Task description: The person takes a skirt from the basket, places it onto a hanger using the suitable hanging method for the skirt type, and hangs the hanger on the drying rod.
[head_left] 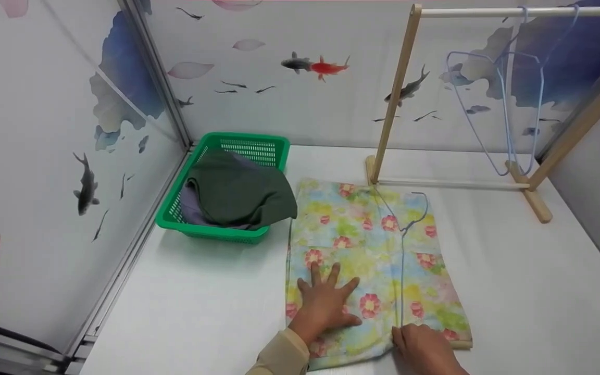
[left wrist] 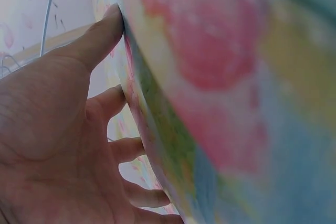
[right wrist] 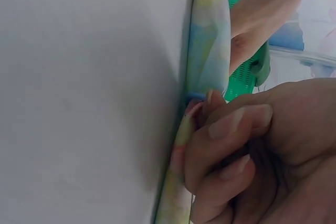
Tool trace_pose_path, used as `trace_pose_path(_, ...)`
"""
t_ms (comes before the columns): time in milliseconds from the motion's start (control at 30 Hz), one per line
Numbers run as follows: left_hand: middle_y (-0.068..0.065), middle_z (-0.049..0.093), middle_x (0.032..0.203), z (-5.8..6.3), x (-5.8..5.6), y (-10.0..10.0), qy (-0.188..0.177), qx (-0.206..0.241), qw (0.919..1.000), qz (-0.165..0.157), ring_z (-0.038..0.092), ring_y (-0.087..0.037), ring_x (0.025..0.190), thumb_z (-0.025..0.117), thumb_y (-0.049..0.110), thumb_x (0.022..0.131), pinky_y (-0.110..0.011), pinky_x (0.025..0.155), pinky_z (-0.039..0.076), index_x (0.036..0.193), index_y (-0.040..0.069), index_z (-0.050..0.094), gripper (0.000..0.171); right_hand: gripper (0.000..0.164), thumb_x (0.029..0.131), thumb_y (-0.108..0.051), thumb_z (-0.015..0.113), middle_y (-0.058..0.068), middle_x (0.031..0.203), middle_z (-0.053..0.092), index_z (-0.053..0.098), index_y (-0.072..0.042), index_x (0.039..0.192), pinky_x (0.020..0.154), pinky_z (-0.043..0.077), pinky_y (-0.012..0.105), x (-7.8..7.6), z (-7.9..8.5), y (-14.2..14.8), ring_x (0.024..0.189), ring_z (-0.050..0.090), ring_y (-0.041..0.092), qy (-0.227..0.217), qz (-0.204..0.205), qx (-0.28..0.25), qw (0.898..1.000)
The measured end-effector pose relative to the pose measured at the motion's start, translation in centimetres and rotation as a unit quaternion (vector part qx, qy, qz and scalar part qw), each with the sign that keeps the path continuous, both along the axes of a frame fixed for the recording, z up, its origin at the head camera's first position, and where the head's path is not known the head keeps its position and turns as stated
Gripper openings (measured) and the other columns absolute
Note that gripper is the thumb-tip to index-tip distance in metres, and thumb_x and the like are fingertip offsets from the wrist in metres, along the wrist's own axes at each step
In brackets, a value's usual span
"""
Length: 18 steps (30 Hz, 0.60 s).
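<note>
A floral cloth (head_left: pixel 352 224) in yellow, blue and pink lies folded flat on the white table. On top of it rests a light blue wire clothes hanger (head_left: pixel 402 271), its hook toward the far side. My left hand (head_left: pixel 326 302) presses on the cloth left of the hanger, fingers spread; its fingertips meet the fabric in the left wrist view. At the near hem, my right hand (head_left: pixel 425 346) pinches the near end of the hanger wire together with the cloth edge. In the right wrist view its fingers (right wrist: pixel 220 135) are curled, and a bit of blue wire shows beside them.
At the back left stands a green basket (head_left: pixel 172 225) holding a dark green garment (head_left: pixel 242 190) and a purple one (head_left: pixel 192 208). A wooden rack (head_left: pixel 396 94) with several blue hangers (head_left: pixel 505 104) stands at the back right, close to the cloth's far edge. Patterned walls enclose the table.
</note>
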<state>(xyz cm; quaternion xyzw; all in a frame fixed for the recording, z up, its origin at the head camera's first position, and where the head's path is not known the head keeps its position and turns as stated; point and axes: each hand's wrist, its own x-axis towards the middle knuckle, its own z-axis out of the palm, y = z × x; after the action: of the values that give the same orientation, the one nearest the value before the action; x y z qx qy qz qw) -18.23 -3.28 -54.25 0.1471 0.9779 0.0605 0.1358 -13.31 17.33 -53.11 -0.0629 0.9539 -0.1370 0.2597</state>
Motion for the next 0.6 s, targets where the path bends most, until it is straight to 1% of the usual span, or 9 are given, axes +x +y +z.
trace_pose_path(67, -0.006, 0.015, 0.151, -0.1, 0.0, 0.0, 0.003, 0.0, 1.0, 0.0, 0.005, -0.052, 0.13, 0.057, 0.075, 0.067, -0.071, 0.086, 0.023, 0.14, 0.048, 0.025, 0.084, 0.042, 0.096, -0.027, 0.046, 0.002, 0.049, 0.037, 0.047, -0.012, 0.056, 0.048, 0.034, 0.036, 0.5, 0.2, -0.2, 0.044, 0.04, 0.019, -0.004, 0.007, -0.003, 1.0)
trace_pose_path(133, -0.006, 0.015, 0.151, -0.2, 0.0, 0.0, 0.005, 0.0, 1.0, 0.0, 0.005, -0.052, 0.13, 0.057, 0.075, 0.067, -0.071, 0.086, 0.023, 0.14, 0.048, 0.025, 0.084, 0.045, 0.096, -0.027, 0.045, 0.001, 0.048, 0.035, 0.047, -0.012, 0.054, 0.048, 0.034, 0.035, 1.0, 0.3, -0.6, 0.043, 0.04, 0.018, -0.01, -0.006, -0.015, 1.0)
trace_pose_path(200, -0.006, 0.015, 0.151, -0.2, 0.0, 0.0, 0.007, 0.001, 1.0, 0.002, 0.005, -0.052, 0.13, 0.057, 0.074, 0.066, -0.071, 0.086, 0.023, 0.14, 0.048, 0.026, 0.084, 0.045, 0.096, -0.027, 0.045, 0.001, 0.048, 0.034, 0.046, -0.012, 0.053, 0.047, 0.035, 0.035, 1.5, 0.5, -1.1, 0.042, 0.04, 0.018, -0.008, -0.001, -0.021, 1.0)
trace_pose_path(333, -0.006, 0.015, 0.151, -0.1, 0.0, 0.1, 0.001, 0.008, 0.9999, 0.007, 0.005, -0.052, 0.13, 0.058, 0.074, 0.066, -0.071, 0.086, 0.022, 0.139, 0.048, 0.027, 0.084, 0.046, 0.095, -0.028, 0.047, 0.0, 0.047, 0.035, 0.047, -0.012, 0.052, 0.046, 0.036, 0.035, 2.1, 0.6, -2.0, 0.041, 0.042, 0.018, -0.003, -0.001, -0.018, 1.0)
trace_pose_path(467, -0.005, 0.014, 0.151, 0.0, -0.1, 0.1, -0.011, 0.013, 0.9998, 0.01, 0.003, -0.051, 0.13, 0.059, 0.073, 0.066, -0.072, 0.087, 0.021, 0.139, 0.049, 0.027, 0.084, 0.045, 0.094, -0.028, 0.049, 0.001, 0.047, 0.037, 0.048, -0.012, 0.053, 0.046, 0.038, 0.037, 2.1, 0.6, -2.7, 0.042, 0.043, 0.018, -0.005, 0.002, -0.014, 1.0)
trace_pose_path(600, -0.005, 0.014, 0.151, 0.2, 0.0, 0.1, -0.015, 0.016, 0.9997, 0.011, 0.003, -0.051, 0.13, 0.059, 0.073, 0.066, -0.072, 0.088, 0.02, 0.139, 0.049, 0.027, 0.083, 0.042, 0.095, -0.029, 0.047, 0.003, 0.05, 0.041, 0.051, -0.01, 0.057, 0.048, 0.038, 0.038, 1.5, 0.5, -3.2, 0.044, 0.047, 0.02, -0.015, 0.0, -0.01, 1.0)
